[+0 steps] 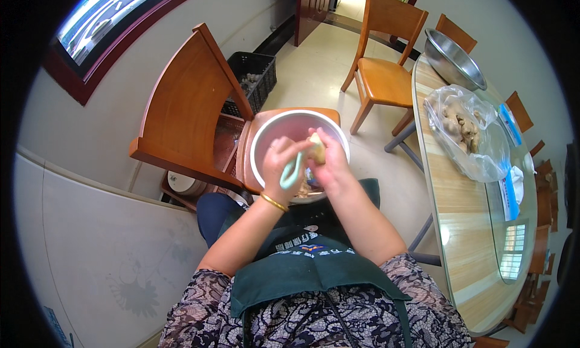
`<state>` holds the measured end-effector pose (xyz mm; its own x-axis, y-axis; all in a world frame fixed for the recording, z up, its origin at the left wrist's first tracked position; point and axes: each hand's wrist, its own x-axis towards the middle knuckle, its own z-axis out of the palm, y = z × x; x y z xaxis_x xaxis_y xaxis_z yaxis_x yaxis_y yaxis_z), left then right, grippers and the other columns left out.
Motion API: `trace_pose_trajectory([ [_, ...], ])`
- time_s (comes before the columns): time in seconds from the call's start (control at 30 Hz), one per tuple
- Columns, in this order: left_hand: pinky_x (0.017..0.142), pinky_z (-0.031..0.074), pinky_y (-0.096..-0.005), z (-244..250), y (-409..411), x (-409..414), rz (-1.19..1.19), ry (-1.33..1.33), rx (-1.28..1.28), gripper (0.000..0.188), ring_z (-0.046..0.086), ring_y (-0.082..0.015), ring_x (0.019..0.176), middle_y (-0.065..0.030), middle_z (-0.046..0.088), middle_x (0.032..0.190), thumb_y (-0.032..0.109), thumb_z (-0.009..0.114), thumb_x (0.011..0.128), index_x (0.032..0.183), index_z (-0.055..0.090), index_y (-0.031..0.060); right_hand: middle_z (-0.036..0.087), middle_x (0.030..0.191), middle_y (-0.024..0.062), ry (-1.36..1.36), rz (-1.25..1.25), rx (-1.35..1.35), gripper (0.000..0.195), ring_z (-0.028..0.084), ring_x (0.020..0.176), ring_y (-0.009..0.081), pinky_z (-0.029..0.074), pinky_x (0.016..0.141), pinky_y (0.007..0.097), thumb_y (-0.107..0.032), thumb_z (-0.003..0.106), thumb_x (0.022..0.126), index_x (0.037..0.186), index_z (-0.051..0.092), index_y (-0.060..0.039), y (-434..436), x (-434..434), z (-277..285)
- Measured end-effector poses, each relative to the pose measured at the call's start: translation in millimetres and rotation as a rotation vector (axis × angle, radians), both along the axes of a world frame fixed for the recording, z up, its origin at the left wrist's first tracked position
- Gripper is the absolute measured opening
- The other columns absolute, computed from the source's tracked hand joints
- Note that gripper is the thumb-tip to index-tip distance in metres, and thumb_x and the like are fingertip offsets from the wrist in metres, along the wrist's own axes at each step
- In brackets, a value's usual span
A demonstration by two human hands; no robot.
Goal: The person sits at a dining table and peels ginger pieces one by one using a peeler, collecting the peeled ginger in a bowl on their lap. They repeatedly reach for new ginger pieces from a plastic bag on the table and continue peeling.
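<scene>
My left hand, a gold bangle at its wrist, is closed around a small tool with a looped mint-green handle. The tool's working end is hidden, and motion blurs the fingers. My right hand grips a pale yellow piece of ginger, partly bared of its skin. Both hands meet above a round basin with a white rim and a pinkish inside. Brown scraps lie in the basin's near side, beside something blue that is mostly hidden by my hands. The basin rests on a wooden chair before me.
On the table at right are a plastic bag of ginger, a steel bowl and blue tissue packs. Another wooden chair stands ahead. A black crate sits on the floor behind the near chair's backrest.
</scene>
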<state>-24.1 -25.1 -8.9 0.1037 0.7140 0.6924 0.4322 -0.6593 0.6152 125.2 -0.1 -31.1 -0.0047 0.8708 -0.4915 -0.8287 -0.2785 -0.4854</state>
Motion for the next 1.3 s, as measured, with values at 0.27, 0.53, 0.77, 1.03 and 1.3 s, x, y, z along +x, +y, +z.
trace_pose_trajectory([
  [0.27, 0.071, 0.054, -0.0409, -8.0, -16.6, 3.2, -0.146, -0.202, -0.154, 0.023, 0.068, -0.0307, 0.079, -0.0117, 0.067, 0.087, 0.000, 0.084, 0.088, 0.109, 0.085, 0.0096, 0.072, 0.102, 0.0104, -0.030, -0.006, 0.118, 0.041, 0.068, 0.085, 0.0201, 0.058, 0.072, 0.0326, -0.039, 0.056, 0.119, 0.133, 0.069, -0.0022, 12.4, 6.6, 3.4],
  [0.53, 0.076, 0.054, -0.0418, 6.0, 14.8, -2.3, -0.050, -0.104, -0.016, 0.024, 0.068, -0.0304, 0.086, -0.0109, 0.069, 0.089, 0.001, 0.083, 0.087, 0.109, 0.085, 0.0097, 0.072, 0.104, 0.0023, 0.026, 0.089, 0.081, 0.032, 0.068, 0.089, 0.0147, 0.054, 0.072, 0.0296, -0.038, 0.065, 0.115, 0.123, 0.075, -0.0093, -4.3, -3.6, 9.6],
  [0.77, 0.076, 0.055, -0.0414, -3.9, -17.9, 8.4, -0.152, -0.062, -0.046, 0.025, 0.068, -0.0304, 0.085, -0.0098, 0.069, 0.090, 0.001, 0.083, 0.088, 0.110, 0.085, 0.0117, 0.067, 0.095, 0.0076, 0.052, 0.024, 0.118, 0.034, 0.066, 0.083, 0.0201, 0.055, 0.068, 0.0307, -0.036, 0.059, 0.118, 0.127, 0.063, -0.0033, 14.0, 15.1, 6.8],
  [1.03, 0.072, 0.055, -0.0366, 3.5, -2.8, 0.2, -0.061, -0.274, -0.074, 0.019, 0.067, -0.0256, 0.078, -0.0106, 0.070, 0.087, -0.001, 0.084, 0.094, 0.113, 0.085, 0.0044, 0.069, 0.106, 0.0114, 0.312, -0.095, -0.046, 0.025, 0.069, 0.097, 0.0249, 0.057, 0.086, 0.0392, -0.027, 0.059, 0.117, 0.122, 0.059, -0.0027, 8.0, 0.1, -0.4],
  [1.3, 0.082, 0.054, -0.0382, 4.3, 0.6, 5.4, -0.040, -0.053, 0.086, 0.030, 0.069, -0.0266, 0.087, -0.0104, 0.072, 0.091, -0.001, 0.084, 0.088, 0.115, 0.087, 0.0096, 0.070, 0.095, 0.0071, 0.435, 0.029, -0.008, 0.017, 0.071, 0.084, 0.0190, 0.062, 0.096, 0.0444, -0.025, 0.060, 0.115, 0.112, 0.056, -0.0085, 13.9, 3.9, -10.6],
])
